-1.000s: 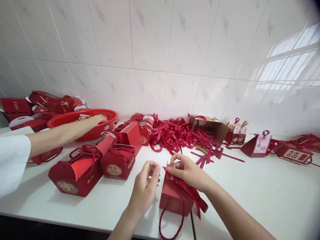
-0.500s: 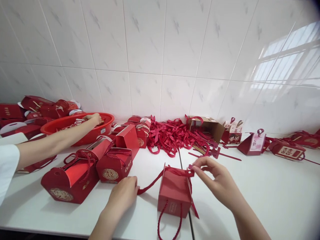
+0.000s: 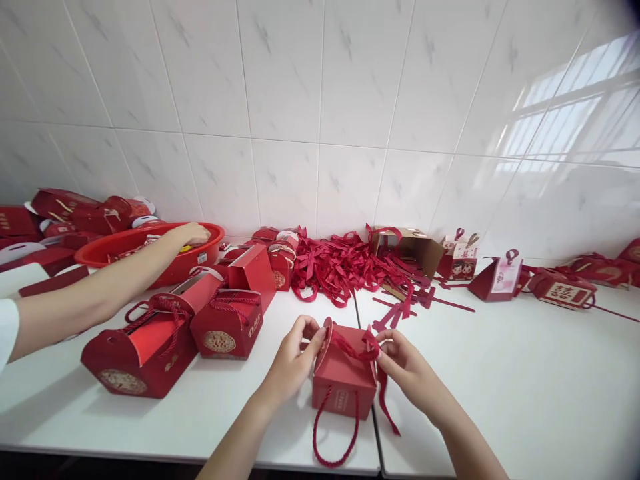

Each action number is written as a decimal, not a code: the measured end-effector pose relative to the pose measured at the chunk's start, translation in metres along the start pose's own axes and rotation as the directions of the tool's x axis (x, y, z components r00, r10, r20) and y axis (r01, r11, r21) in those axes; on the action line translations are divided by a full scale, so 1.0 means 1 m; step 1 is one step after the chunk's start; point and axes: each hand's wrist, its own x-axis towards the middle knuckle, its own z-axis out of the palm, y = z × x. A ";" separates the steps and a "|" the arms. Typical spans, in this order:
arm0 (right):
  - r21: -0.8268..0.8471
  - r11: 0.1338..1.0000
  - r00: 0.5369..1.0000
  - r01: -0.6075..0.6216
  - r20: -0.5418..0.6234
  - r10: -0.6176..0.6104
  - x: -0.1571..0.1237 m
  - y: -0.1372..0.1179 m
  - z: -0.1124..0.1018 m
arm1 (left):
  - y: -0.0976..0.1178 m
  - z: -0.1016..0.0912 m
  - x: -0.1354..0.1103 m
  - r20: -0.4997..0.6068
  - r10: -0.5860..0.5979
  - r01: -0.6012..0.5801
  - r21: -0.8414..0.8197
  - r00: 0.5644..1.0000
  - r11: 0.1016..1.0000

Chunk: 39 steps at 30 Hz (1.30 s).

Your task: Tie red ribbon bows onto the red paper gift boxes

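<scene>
A small red gift box [image 3: 343, 380] with a red rope handle hanging over the table's front edge stands between my hands. My left hand [image 3: 294, 360] pinches the box's left top flap and the ribbon there. My right hand [image 3: 407, 369] pinches the red ribbon [image 3: 363, 342] at the box's right top corner; a ribbon tail hangs down the right side. Both hands are closed on the ribbon across the box's top.
Two bigger red boxes [image 3: 165, 333] with rope handles stand to the left. Another person's arm [image 3: 105, 283] reaches into a red basin [image 3: 205, 250]. A heap of red ribbons [image 3: 345, 267], a brown carton [image 3: 415, 248] and more small boxes [image 3: 495, 277] lie along the tiled wall.
My left hand came back from the table to the box's left flap, drawing in the ribbon it had pulled out. My right hand dropped to the right corner.
</scene>
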 end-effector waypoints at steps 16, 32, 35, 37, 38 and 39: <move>0.434 0.897 0.991 -0.086 0.134 0.029 0.001 0.007 -0.022 | -0.011 -0.022 0.000 0.170 -0.213 0.228 -0.073 0.962 0.971; -0.060 0.994 0.990 -0.097 -0.107 0.090 0.006 0.010 -0.013 | -0.048 -0.037 -0.010 -0.036 -0.250 0.252 0.187 0.968 0.949; -0.049 0.996 0.991 -0.075 -0.114 0.069 0.006 0.015 -0.009 | -0.052 -0.041 -0.015 -0.052 -0.283 0.288 0.142 0.958 0.947; -0.038 0.997 0.993 -0.072 -0.099 0.068 0.006 0.018 -0.008 | -0.053 -0.044 -0.019 -0.051 -0.290 0.294 0.114 0.956 0.949; -0.034 0.997 0.993 -0.071 -0.093 0.067 0.006 0.019 -0.008 | -0.053 -0.046 -0.020 -0.056 -0.283 0.288 0.105 0.957 0.952; -0.030 0.997 0.994 -0.069 -0.090 0.066 0.006 0.021 -0.008 | -0.052 -0.047 -0.022 -0.065 -0.273 0.279 0.099 0.960 0.955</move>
